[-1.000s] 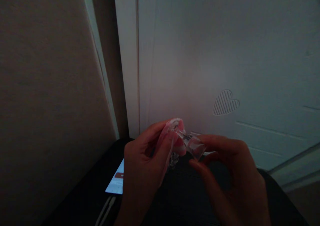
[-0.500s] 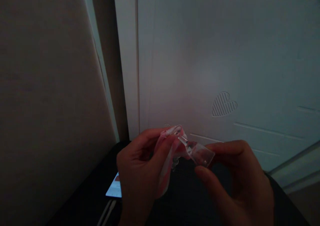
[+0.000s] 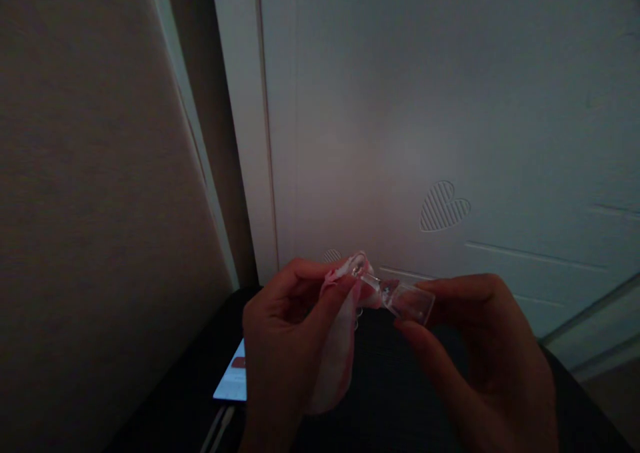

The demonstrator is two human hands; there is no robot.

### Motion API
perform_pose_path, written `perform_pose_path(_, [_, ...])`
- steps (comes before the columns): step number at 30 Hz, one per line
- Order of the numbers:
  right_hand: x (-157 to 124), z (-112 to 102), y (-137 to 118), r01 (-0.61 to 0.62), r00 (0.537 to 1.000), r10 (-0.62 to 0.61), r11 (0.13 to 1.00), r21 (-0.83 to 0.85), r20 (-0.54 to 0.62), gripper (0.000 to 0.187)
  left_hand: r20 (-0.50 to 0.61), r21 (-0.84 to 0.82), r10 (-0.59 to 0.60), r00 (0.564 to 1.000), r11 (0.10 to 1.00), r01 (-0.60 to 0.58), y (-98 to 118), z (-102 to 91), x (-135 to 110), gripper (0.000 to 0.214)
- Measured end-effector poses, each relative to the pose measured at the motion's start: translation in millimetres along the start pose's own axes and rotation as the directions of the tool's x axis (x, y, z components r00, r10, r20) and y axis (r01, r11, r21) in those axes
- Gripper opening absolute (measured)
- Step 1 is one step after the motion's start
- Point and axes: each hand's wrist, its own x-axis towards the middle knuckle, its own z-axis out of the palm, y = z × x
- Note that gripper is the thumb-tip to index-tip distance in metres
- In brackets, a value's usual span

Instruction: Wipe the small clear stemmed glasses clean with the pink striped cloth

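My left hand is closed in a pinch on a pink-and-white cloth, which hangs down below the fingers. At the cloth's gathered top edge, a narrow, shiny clear end shows beside my left thumb. It leads to a flat, roughly square clear plastic piece. My right hand pinches the wide end of this piece between thumb and fingers. The narrow end lies against the cloth; the dim light hides whether it passes through. A small shiny ring-like bit shows behind the cloth.
Below the hands is a dark tabletop. A phone with a lit screen lies behind my left wrist, with a white cable near it. A white panel with an embossed heart stands behind, and a wall rises at left.
Both hands have shifted slightly right in view. The clear piece now lies more level, and the cloth hangs lower and shows more of its white side. Both grips stay.
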Motion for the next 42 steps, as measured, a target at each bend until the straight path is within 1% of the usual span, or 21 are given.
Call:
perform_pose_path(5, [-0.5, 0.6, 2.5, 0.01, 1.0, -0.01, 1.0, 0.011, -0.007, 0.021, 0.01, -0.081, -0.053, 0.999, 0.995, 0.054, 1.5, -0.3, 2.3, 0.009])
perform_pose_path(8, [-2.7, -2.0, 5.8, 0.013, 1.0, -0.013, 1.0, -0.005, -0.016, 0.022, 0.052, -0.143, -0.096, 0.994, 0.984, 0.102, 0.5, -3.9, 3.8, 0.008])
perform_pose_path(11, [-3.5, -4.5, 8.0, 0.017, 1.0, -0.017, 0.999, -0.035, 0.002, 0.023, 0.109, -0.184, -0.16, 0.981, 0.967, 0.178, -2.1, -8.0, 4.5, 0.005])
perform_pose_path(15, [-2.6, -5.0, 7.4, 0.016, 1.0, -0.014, 0.998, -0.068, 0.019, 0.023, 0.112, -0.203, -0.217, 0.97, 0.95, 0.236, -4.1, -9.4, 4.1, 0.006])
perform_pose_path(18, [-2.0, -4.0, 7.0, 0.022, 1.0, -0.021, 0.996, -0.082, 0.009, 0.022, 0.137, -0.204, -0.207, 0.969, 0.951, 0.232, -4.0, -8.5, 4.1, 0.012])
perform_pose_path(22, [-1.6, -2.2, 7.4, 0.029, 0.999, -0.03, 0.996, -0.081, -0.014, 0.022, 0.225, -0.138, -0.179, 0.958, 0.967, 0.213, -3.0, -6.6, 4.8, 0.019])
perform_pose_path(24, [-1.4, -1.5, 6.9, 0.022, 0.999, -0.024, 0.996, -0.084, -0.026, 0.022, 0.208, -0.093, -0.149, 0.967, 0.981, 0.171, -1.0, -4.5, 4.5, 0.017])
perform_pose_path(27, [-0.9, -0.4, 5.0, 0.018, 0.999, -0.02, 0.996, -0.09, -0.026, 0.022, 0.149, -0.055, -0.116, 0.982, 0.991, 0.125, 4.1, -0.6, 3.6, 0.016])
perform_pose_path(30, [-0.8, 0.8, 3.2, -0.02, 0.999, 0.017, 0.996, -0.088, -0.038, 0.021, 0.165, -0.059, -0.119, 0.979, 0.99, 0.13, 9.5, 2.3, 3.2, 0.017])
perform_pose_path(32, [-1.4, 1.0, 2.7, -0.003, 1.0, 0.0, 0.996, -0.086, -0.03, 0.021, 0.174, -0.08, -0.127, 0.977, 0.987, 0.143, 12.4, 3.4, 3.1, 0.018])
perform_pose_path(35, [-2.5, 0.5, 2.7, 0.053, 0.999, -0.052, 0.994, -0.095, 0.009, 0.022, 0.155, -0.095, -0.132, 0.979, 0.985, 0.147, 15.2, 4.2, 2.5, 0.018])
perform_pose_path(39, [-2.2, 0.4, 2.6, 0.06, 0.998, -0.059, 0.994, -0.097, 0.007, 0.021, 0.156, -0.086, -0.129, 0.979, 0.986, 0.143, 16.0, 3.0, 1.6, 0.016])
perform_pose_path(42, [-1.5, 0.8, 2.3, 0.063, 0.998, -0.063, 0.993, -0.097, 0.003, 0.022, 0.177, -0.088, -0.142, 0.974, 0.983, 0.16, 15.6, 1.4, 1.6, 0.017])
